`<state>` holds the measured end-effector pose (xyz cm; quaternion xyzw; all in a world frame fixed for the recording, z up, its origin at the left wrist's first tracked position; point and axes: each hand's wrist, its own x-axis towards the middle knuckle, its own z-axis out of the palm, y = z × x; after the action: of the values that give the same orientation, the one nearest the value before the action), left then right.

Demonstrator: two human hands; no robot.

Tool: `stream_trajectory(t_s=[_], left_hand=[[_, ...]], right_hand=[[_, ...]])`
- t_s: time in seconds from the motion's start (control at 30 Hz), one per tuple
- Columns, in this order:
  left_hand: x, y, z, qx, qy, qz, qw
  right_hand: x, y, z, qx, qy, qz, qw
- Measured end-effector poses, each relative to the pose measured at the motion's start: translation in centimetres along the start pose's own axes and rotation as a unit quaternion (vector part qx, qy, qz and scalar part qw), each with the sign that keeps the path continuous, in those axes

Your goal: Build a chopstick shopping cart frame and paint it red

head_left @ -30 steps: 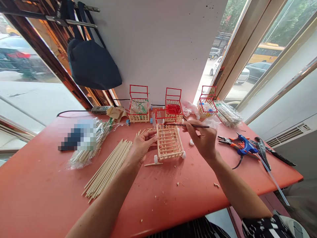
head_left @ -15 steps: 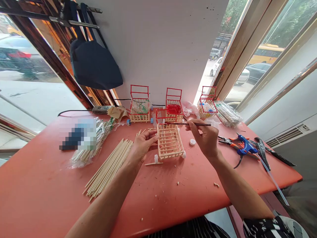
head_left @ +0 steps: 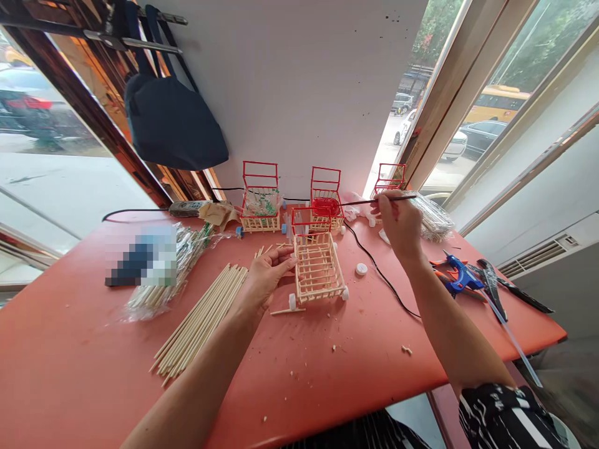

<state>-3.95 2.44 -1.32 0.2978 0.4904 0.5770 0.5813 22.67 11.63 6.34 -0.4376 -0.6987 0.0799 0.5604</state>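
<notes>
My left hand (head_left: 266, 275) grips the left side of a miniature shopping cart (head_left: 320, 272) made of pale wooden sticks, standing on white wheels. Its handle frame (head_left: 311, 222) at the back is red. Between the fingers of my right hand (head_left: 400, 226) is a thin dark paintbrush (head_left: 358, 202), held nearly level and pointing left. The brush tip reaches a red, paint-like mass (head_left: 326, 207) in the basket of a second cart (head_left: 327, 178) behind. A loose stick (head_left: 287, 311) lies by the front wheel of the held cart.
Two more red-handled carts (head_left: 260, 221) (head_left: 390, 174) stand along the wall. Bare sticks (head_left: 201, 321) lie left, beside plastic-wrapped bundles (head_left: 161, 287). At right are a blue glue gun (head_left: 462, 277) and pliers (head_left: 437, 269). A black cord (head_left: 381, 268) crosses the table near a white cap (head_left: 360, 269).
My right hand has moved up and away from the held cart's handle, carrying the brush to the red mass behind. My left hand keeps its hold on the cart.
</notes>
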Motion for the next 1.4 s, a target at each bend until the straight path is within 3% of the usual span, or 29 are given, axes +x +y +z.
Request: stream_trajectory(t_s=[0.17,0.3,0.67,1.1,1.4], left_hand=[[0.2,-0.2,-0.2,0.001,0.001,0.006,1.0],[0.2,-0.1,-0.3,0.002,-0.008,0.004,1.0],[0.0,0.1,-0.1,-0.005,-0.005,0.002,1.0],[0.2,0.0,-0.2,0.007,-0.006,0.002,1.0],[-0.1,0.2,-0.1,0.0,-0.011,0.0,1.0]], right_hand=[[2.3,2.9,5.0,-0.076,-0.09,0.015,0.993],[2.8,4.0,6.9,-0.123,-0.141,0.018,0.982],[2.8,3.8,4.8,-0.169,-0.155,-0.031,0.973],[3.0,2.4,4.4,-0.203,-0.192,-0.051,0.959],[2.5,1.8,3.8,-0.195,-0.172,-0.053,0.964]])
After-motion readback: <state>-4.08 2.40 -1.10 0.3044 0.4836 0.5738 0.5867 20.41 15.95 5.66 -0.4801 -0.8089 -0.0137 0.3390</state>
